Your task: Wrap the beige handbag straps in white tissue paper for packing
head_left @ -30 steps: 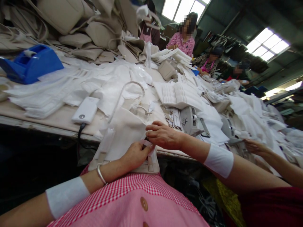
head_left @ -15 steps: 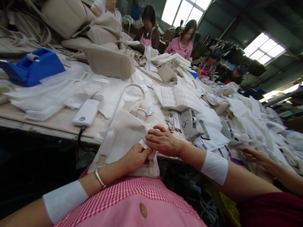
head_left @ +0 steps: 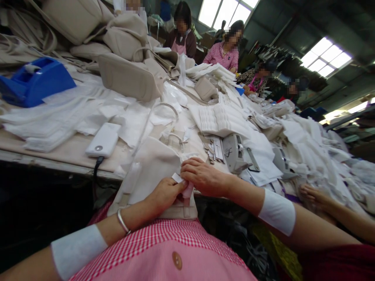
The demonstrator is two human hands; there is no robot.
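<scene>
Pinching a white strip with the left hand, right hand curled against it, grip too hidden to tell; pale bag beneath both, white power bank ahead-left on the counter

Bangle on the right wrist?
No, the silver bangle circles the left wrist, just behind the left hand at the beige bag.

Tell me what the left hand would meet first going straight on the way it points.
The left hand would probably meet the right hand first, just ahead of it; the depth between them is unclear.
</scene>
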